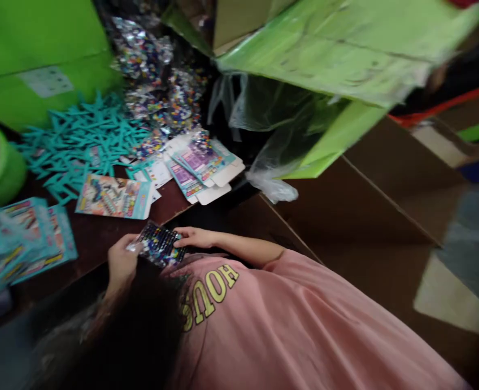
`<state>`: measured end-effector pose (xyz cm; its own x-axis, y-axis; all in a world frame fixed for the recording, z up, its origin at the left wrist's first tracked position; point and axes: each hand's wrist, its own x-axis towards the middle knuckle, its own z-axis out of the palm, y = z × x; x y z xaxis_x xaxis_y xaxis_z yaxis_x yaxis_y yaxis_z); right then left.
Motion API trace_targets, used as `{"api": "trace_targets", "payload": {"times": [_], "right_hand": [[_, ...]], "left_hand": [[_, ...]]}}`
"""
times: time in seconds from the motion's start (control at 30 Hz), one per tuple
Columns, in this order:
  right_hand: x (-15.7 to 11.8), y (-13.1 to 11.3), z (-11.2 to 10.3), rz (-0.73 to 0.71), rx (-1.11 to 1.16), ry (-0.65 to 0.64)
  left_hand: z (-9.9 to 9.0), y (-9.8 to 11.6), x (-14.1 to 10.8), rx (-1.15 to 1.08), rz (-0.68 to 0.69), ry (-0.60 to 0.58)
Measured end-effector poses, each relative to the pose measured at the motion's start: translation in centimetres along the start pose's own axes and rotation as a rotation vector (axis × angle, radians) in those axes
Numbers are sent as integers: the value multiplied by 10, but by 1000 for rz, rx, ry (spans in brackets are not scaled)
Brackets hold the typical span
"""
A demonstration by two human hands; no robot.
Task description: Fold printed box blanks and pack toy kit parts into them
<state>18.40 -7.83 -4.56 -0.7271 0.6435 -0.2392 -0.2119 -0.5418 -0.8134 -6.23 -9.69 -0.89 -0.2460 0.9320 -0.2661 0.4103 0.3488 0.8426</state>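
Observation:
Low in front of my chest, I hold a clear plastic packet of small dark and coloured pieces point(162, 242) between both hands. My left hand point(122, 260) pinches its left end, where crinkled clear plastic shows. At the right end, my right hand point(194, 237) grips the packet, with the thumb on top. A printed card box point(113, 196) lies flat on the dark table just beyond my left hand. Past the packet, several flat purple and teal boxes point(202, 162) overlap one another, with a small packet of coloured pieces resting on top.
Teal plastic stands point(85, 141) lie in a heap beside shiny packets of coloured pieces point(158, 81). Teal printed boxes point(32, 238) stack at left, near a green round tub point(4, 162). A green bin point(40, 49) stands behind; a green flap point(345, 49) and cardboard point(324, 211) are at right.

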Motion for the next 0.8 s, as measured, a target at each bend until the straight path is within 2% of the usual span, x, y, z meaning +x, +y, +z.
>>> {"api": "trace_targets", "payload": {"times": [0.13, 0.2, 0.27, 0.37, 0.43, 0.47, 0.57, 0.67, 0.8], "right_hand": [[-2, -13, -8, 16, -26, -32], [1, -21, -18, 6, -50, 16], [5, -28, -32, -11, -87, 133], [9, -35, -56, -25, -115, 317], [11, -38, -69, -43, -117, 393], [12, -39, -72, -52, -123, 414], [21, -45, -70, -68, -139, 411], [45, -55, -51, -102, -157, 294], [87, -67, -23, -129, -128, 134]], "left_hand": [[21, 6, 0, -318, 20, 4], [30, 6, 4, -363, 70, 49], [39, 5, 12, -198, 231, 137], [47, 1, 34, 314, 473, 196], [46, -5, 54, 536, 524, 174], [43, -7, 64, 565, 535, 177], [29, -8, 85, 422, 621, 293], [9, 3, 86, 152, 682, 468], [-8, 16, 75, -134, 510, 558]]}}
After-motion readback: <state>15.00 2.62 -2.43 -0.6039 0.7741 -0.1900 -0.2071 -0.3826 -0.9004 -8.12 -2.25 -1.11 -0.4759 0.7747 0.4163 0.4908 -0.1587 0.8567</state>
